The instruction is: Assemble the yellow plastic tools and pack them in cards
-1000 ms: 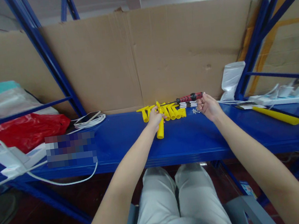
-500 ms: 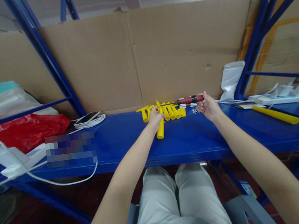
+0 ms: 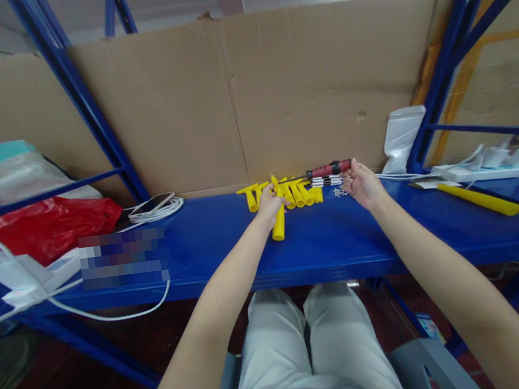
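Note:
My left hand (image 3: pixel 270 206) is closed around a yellow plastic piece with a round tubular handle (image 3: pixel 278 227), its handle end pointing toward me. In my right hand (image 3: pixel 363 185) is the end of a red and black screwdriver (image 3: pixel 329 169), pinched by the fingertips. The screwdriver lies nearly level, its shaft reaching left to the upper part of the yellow piece; the tip's exact contact is too small to make out. Several similar yellow pieces (image 3: pixel 304 195) lie behind and beside my left hand. Small screws (image 3: pixel 339 192) are heaped just left of my right hand.
White-and-black sticks (image 3: pixel 326 181) lie behind the screws. Cardboard (image 3: pixel 303 88) walls the back of the blue shelf (image 3: pixel 218 244). At right are a yellow-handled tool (image 3: pixel 482 200) and a white power strip (image 3: pixel 488 171); at left, a red bag (image 3: pixel 55 226) and coiled white cable (image 3: pixel 157 212).
The screwdriver has shifted very slightly left and its handle end tilts up a little, with my right fingers moving along. My left hand and the yellow piece stay almost still.

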A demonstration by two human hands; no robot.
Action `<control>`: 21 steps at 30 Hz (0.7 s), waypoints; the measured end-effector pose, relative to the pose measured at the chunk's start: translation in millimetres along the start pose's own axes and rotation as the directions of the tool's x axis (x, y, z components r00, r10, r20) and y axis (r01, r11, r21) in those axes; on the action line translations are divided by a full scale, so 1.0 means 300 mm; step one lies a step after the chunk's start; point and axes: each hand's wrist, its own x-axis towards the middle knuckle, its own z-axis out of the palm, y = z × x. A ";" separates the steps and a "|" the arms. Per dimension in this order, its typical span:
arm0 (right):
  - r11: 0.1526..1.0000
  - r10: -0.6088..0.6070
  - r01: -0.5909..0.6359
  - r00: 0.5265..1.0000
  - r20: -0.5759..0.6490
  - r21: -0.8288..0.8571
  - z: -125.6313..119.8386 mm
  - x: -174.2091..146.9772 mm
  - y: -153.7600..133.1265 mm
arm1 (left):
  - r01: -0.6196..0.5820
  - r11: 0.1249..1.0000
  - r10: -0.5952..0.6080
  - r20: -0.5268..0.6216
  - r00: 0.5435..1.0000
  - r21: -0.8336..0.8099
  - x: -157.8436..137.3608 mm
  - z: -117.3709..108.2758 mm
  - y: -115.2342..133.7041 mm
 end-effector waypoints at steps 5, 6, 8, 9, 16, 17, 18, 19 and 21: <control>0.999 0.030 -0.031 0.999 -0.019 -0.039 -0.007 0.013 0.003 | -0.005 1.000 0.005 -0.003 1.000 0.003 0.000 0.001 0.000; 0.998 0.032 -0.033 0.999 -0.016 -0.048 -0.008 0.014 0.003 | -0.006 1.000 0.006 -0.001 1.000 0.005 -0.001 0.002 0.000; 0.997 0.039 -0.039 0.999 -0.005 -0.063 -0.008 0.012 0.004 | -0.010 1.000 0.010 0.008 1.000 0.009 -0.002 0.002 0.001; 0.997 0.042 -0.042 0.999 0.003 -0.070 -0.007 0.010 0.003 | -0.011 1.000 0.011 0.013 1.000 0.011 -0.002 0.002 0.000; 0.997 0.008 -0.005 0.999 0.042 -0.077 0.005 -0.009 -0.006 | -0.018 1.000 0.018 0.017 1.000 0.015 0.004 0.001 -0.005; 0.998 -0.001 0.004 0.999 0.039 -0.068 0.008 -0.010 -0.007 | -0.019 1.000 0.018 0.018 1.000 0.017 0.004 0.001 -0.005; 0.998 -0.010 0.012 0.999 0.032 -0.060 0.010 -0.010 -0.007 | -0.018 1.000 0.018 0.018 1.000 0.020 0.004 0.001 -0.005; 0.998 -0.017 0.018 1.000 0.024 -0.053 0.012 -0.010 -0.008 | -0.018 1.000 0.018 0.016 1.000 0.023 0.003 0.001 -0.005; 0.999 -0.016 0.016 1.000 0.006 -0.046 0.014 -0.010 -0.008 | -0.016 0.999 0.016 0.013 1.000 0.028 0.000 0.002 -0.004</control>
